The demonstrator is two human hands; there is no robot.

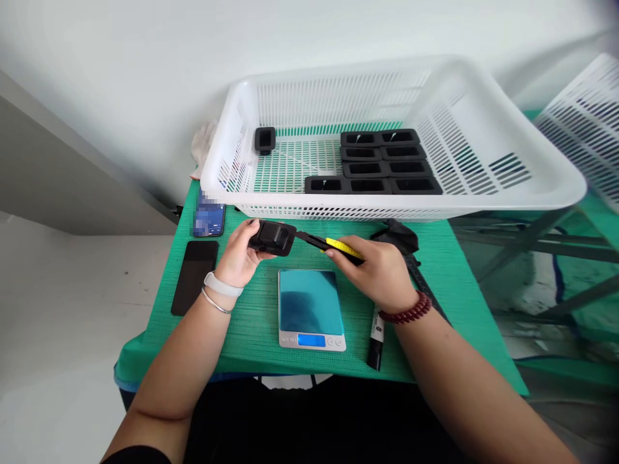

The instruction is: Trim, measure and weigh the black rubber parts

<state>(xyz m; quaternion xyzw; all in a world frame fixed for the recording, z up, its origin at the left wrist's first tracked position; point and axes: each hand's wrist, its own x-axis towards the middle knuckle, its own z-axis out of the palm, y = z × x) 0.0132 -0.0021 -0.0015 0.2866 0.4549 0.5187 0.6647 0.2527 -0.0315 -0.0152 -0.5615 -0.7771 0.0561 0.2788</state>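
A black rectangular flanged part [275, 238], hollow-looking like those in the basket, is gripped by my left hand [239, 253] above the green table. My right hand [377, 265] is closed around a yellow and black utility knife [344, 249]. The knife's blade end points left and reaches the part's right edge; whether it touches cannot be told. Below and between my hands lies a digital scale [311, 303] with a lit blue display and nothing on its plate.
A white plastic basket [338, 205] at the back holds several black parts [370, 169] in rows and a single one [265, 139] at left. Two phones [194, 278] lie left. A marker [375, 341], a black caliper-like tool [428, 287] and crumpled black material [397, 237] are at right.
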